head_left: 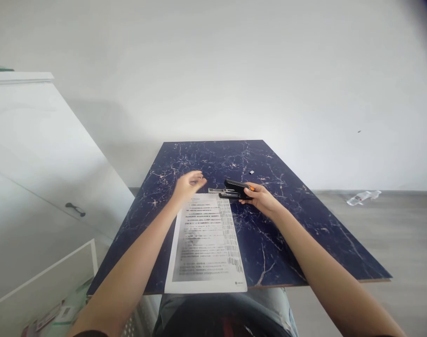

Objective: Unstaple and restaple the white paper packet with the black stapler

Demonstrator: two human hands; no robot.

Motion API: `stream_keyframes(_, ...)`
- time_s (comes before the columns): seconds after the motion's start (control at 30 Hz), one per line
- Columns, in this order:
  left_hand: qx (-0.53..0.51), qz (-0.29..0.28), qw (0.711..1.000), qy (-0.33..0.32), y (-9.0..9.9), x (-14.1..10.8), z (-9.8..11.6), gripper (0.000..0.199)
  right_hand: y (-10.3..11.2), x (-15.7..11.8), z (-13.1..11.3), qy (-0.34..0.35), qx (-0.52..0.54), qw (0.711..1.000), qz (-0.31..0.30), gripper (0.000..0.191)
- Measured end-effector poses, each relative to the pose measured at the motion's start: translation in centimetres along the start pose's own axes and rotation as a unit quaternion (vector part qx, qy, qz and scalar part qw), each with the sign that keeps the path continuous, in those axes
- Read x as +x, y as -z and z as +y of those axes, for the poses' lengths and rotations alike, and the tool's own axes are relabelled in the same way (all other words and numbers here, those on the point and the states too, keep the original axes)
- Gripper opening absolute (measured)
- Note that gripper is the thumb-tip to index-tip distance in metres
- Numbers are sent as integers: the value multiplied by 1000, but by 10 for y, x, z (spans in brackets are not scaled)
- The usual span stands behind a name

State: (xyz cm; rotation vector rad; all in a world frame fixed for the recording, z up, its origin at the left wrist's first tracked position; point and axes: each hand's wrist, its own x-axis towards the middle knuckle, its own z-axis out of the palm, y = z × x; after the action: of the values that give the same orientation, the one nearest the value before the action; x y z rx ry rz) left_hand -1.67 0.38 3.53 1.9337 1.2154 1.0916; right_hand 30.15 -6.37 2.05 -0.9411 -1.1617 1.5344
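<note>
A black stapler [236, 188] with an orange detail is held in my right hand [260, 199], its metal magazine sticking out toward the left. My left hand [189, 185] is raised left of the stapler, thumb and fingers curled toward each other; whatever may be between the fingertips is too small to name. Below both hands, printed paper [206, 243] lies on the dark blue marbled table [283, 234], its top edge near the stapler. Beyond my right hand sits a small light-coloured piece [251, 172].
To the left stands a white cabinet [41, 154] with a dark handle [75, 209]. Clear crumpled plastic [363, 198] lies on the floor at the right. A pale wall [213, 70] rises behind the table, and an open-topped bin-like container shows at lower left.
</note>
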Motion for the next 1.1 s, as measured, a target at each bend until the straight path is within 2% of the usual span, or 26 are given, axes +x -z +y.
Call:
stream_keyframes(0.07,127,94,986,43,13,11,-15,35,-1,1,3,15,-3,1000,3,35)
stream_keyframes(0.1,202,103,971,75,18,16,-23,35,-2,1,4,20,-4,1000,4,35)
stream_keyframes(0.2,336,63,931,129,22,29,-44,49,-4,2,7,21,-8,1000,7,36)
stream_keyframes(0.3,374,30,920,111,16,37,-54,41,-5,2,9,15,-9,1000,12,35)
stream_keyframes(0.47,350,22,932,88,8,43,-53,17,-10,2,13,13,-11,1000,0,33)
stream_keyframes(0.57,282,51,955,74,7,38,-39,20,-12,2,14,11,-11,1000,-1,34)
stream_keyframes(0.63,183,53,981,47,5,27,-21,25,-14,1,15,10,-12,1000,-2,34)
stream_keyframes(0.7,82,7,997,-7,1,12,2,26,-16,1,15,11,-14,1000,-2,35)
stream_keyframes(0.8,3,-114,991,-66,-6,-13,33,27,-18,0,16,15,-20,1000,-3,35)
stream_keyframes(0.87,-6,-129,989,-78,-9,-23,44,24,-18,0,16,17,-19,1000,0,34)
stream_keyframes(0.93,1,-142,987,-80,-13,-27,45,22,-18,0,16,15,-18,1000,4,33)
stream_keyframes(1.1,-7,-165,984,-70,-18,-25,33,22,-17,-1,14,11,-26,1000,-1,34)
